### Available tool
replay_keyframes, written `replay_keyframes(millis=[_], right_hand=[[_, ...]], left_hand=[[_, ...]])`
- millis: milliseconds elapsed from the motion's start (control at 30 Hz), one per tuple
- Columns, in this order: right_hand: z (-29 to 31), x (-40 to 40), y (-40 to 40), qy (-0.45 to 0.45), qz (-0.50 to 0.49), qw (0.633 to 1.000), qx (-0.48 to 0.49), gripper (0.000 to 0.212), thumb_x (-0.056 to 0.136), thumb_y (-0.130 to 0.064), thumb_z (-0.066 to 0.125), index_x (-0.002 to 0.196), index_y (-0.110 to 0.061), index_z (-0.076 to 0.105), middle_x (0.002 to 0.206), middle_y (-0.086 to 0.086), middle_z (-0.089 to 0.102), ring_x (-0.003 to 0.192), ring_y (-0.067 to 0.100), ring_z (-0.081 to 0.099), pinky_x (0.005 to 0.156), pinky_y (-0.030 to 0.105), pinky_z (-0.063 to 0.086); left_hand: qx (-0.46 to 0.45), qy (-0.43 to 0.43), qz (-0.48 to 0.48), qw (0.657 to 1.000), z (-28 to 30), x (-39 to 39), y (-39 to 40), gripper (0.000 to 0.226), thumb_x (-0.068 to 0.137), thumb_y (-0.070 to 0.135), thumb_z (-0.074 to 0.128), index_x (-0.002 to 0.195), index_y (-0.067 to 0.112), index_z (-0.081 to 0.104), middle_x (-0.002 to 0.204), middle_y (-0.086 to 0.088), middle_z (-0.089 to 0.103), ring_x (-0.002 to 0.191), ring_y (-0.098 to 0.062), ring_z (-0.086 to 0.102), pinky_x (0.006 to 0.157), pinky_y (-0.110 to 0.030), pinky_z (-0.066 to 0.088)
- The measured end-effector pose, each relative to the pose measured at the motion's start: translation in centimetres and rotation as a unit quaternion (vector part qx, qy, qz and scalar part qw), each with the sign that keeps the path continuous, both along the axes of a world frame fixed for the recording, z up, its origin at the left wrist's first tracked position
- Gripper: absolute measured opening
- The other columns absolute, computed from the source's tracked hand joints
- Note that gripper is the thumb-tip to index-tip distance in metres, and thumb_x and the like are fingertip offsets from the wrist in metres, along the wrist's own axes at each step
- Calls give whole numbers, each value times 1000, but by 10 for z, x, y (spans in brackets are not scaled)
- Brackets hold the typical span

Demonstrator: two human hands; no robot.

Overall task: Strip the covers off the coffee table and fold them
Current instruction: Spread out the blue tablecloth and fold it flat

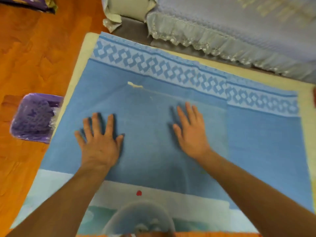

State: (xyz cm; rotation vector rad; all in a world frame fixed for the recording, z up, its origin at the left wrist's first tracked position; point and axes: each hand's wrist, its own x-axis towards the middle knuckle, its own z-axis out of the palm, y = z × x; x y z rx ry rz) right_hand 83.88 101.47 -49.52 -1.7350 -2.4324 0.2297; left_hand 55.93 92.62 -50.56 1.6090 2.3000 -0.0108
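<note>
Matt blue terry-like cloth cover (153,151) with a woven patterned border, lying on a cream fabric layer (80,55); glossy orange wood floor (37,48); lace-trimmed sofa cover (222,23) (slightly shiny).

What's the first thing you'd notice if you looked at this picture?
The big blue cover spread flat across the middle, with a band of pale diamond patterns along its far edge. Then the left hand and right hand, both pressed flat on it with fingers spread. A purple packet lies on the orange floor at left.

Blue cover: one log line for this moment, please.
blue cover: spread flat | left hand, right hand: open, palms pressing it | fold: unfinished
</note>
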Motion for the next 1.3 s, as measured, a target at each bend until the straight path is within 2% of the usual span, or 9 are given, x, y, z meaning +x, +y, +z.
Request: replay_keyframes(millis=[100,300,467,700,767,900,1033,1167,1300], right_hand=[[-3,55,-105,-12,-78,996,-42,58,99,-41,45,151,-15,42,158,22,33,142,48,31,117,55,30],[8,159,-176,-101,-270,942,-175,73,78,-41,60,143,-12,44,131,18,47,114,43,48,91,51,48],[3,175,-155,-102,-337,905,-240,74,81,-39,60,145,-15,30,132,16,39,118,41,42,90,53,49],[5,183,-138,-131,-289,915,-249,80,94,-19,61,154,-9,9,143,20,28,122,36,45,86,39,56],[5,193,-142,-86,-289,925,-233,70,95,-12,57,151,-13,17,140,20,34,117,37,50,84,40,55],[11,230,-146,61,-415,882,-216,49,95,-10,43,143,-16,34,132,19,51,108,47,56,87,51,47],[15,236,-158,58,-317,922,-216,41,103,-10,42,145,-13,45,137,16,57,118,40,57,99,46,45],[20,222,-141,101,-323,924,-178,21,100,-12,55,119,-8,63,114,13,68,103,36,64,86,38,49],[23,190,-120,77,-296,933,-191,11,95,-8,56,104,-10,63,102,12,68,93,37,63,76,35,47]], left_hand=[[57,-36,-109,992,14,66,-48,68,91,52,45,154,28,40,164,-15,28,148,-43,27,112,-67,24],[-52,-22,-260,964,3,135,-106,70,69,47,84,133,27,63,145,-13,50,126,-42,50,92,-58,43],[-114,15,-249,962,1,143,-90,81,70,57,79,142,34,50,148,-12,43,129,-41,43,88,-59,47],[-224,-47,-172,958,23,166,-94,86,92,57,56,159,41,6,166,-6,-8,150,-37,-3,121,-49,26],[-242,-51,-154,957,26,173,-93,86,94,54,55,159,40,1,165,-5,-12,151,-36,-8,124,-47,21],[-227,-79,-109,964,32,180,-85,78,93,51,56,157,43,12,165,0,-5,152,-31,-6,122,-48,28],[-229,-61,-123,964,36,178,-76,72,94,53,52,155,46,15,163,1,1,150,-29,0,114,-45,40],[-230,-69,-147,959,34,169,-64,62,95,55,50,150,47,22,159,0,6,146,-31,4,106,-45,48],[-254,-140,-167,942,34,153,-57,63,95,53,49,152,43,24,161,0,6,148,-32,0,116,-46,37]])
